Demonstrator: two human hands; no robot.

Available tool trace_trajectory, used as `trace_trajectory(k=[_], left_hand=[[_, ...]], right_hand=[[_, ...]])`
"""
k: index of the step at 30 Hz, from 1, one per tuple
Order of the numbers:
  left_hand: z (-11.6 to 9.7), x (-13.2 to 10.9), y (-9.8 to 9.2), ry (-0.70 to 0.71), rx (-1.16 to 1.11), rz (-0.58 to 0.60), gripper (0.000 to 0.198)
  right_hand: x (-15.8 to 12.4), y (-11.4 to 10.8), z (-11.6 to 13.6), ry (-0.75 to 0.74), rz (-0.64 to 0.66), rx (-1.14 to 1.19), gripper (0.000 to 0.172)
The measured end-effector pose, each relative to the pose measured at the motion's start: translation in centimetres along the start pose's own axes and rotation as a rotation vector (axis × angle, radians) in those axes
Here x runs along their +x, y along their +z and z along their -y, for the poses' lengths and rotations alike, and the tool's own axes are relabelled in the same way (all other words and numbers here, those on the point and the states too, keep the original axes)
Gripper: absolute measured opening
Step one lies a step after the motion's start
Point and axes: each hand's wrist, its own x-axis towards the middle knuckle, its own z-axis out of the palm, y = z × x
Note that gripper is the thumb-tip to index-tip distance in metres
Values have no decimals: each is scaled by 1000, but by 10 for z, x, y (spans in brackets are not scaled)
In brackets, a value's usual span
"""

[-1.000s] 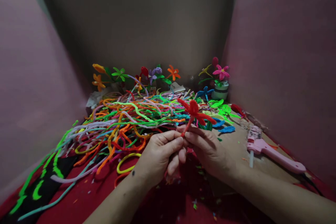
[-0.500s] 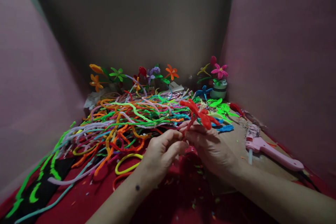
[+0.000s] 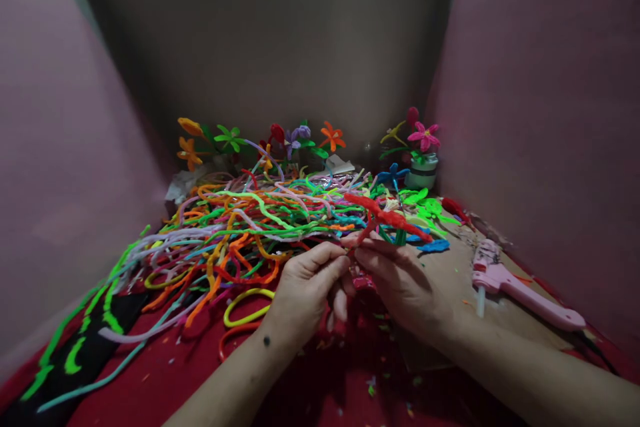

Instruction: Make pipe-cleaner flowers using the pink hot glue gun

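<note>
Both my hands meet at the middle of the red cloth (image 3: 165, 373). My left hand (image 3: 307, 290) and my right hand (image 3: 400, 280) pinch the short stem of a red pipe-cleaner flower (image 3: 387, 217). Its petals spread flat above my fingers, tilted toward the right. Just behind the hands lies a big tangle of pipe cleaners (image 3: 240, 227) in several colours. A yellow loop (image 3: 247, 307) lies on the cloth beside my left hand.
A pink glue gun (image 3: 515, 287) lies at the right on brown cardboard. Finished pipe-cleaner flowers (image 3: 300, 140) stand along the back wall, and a small pot with a pink flower (image 3: 423, 167) stands at the back right. Pink walls close in both sides. Green and blue leaf pieces (image 3: 433, 230) lie beyond my right hand.
The red flower has turned in my fingers, so its petals now lie flatter and point right. Both hands stay in nearly the same place.
</note>
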Motion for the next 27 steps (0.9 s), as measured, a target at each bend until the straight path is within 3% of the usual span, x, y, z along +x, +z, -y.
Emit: trace_trajectory(k=[6,10,16,19,21,22,24,26,27], left_hand=[[4,0,-9,-195,-422,251,18],[10,1,-8,-233,-588,352,20],[14,-1,-1,-214,-650,355,20],[10,-2,-2,-214,-465,390,28],[3,-2,-7,-145,-143,344,34],[-2,-1,-9,-86,70,268,32],[-9,2,-14,113,411,-22,24],[-14,4,-15,176,465,-173,23],[-14,4,-14,158,407,-177,23]], right_hand=[[0,3,3,97,18,184,15],[-1,2,4,89,31,208,12],[-2,3,7,104,132,214,14],[-2,4,10,110,146,188,13],[-1,4,14,114,108,144,10],[-1,4,15,116,96,120,9],[0,4,18,125,96,75,10],[-1,5,21,141,114,33,13],[-2,7,22,151,120,8,15]])
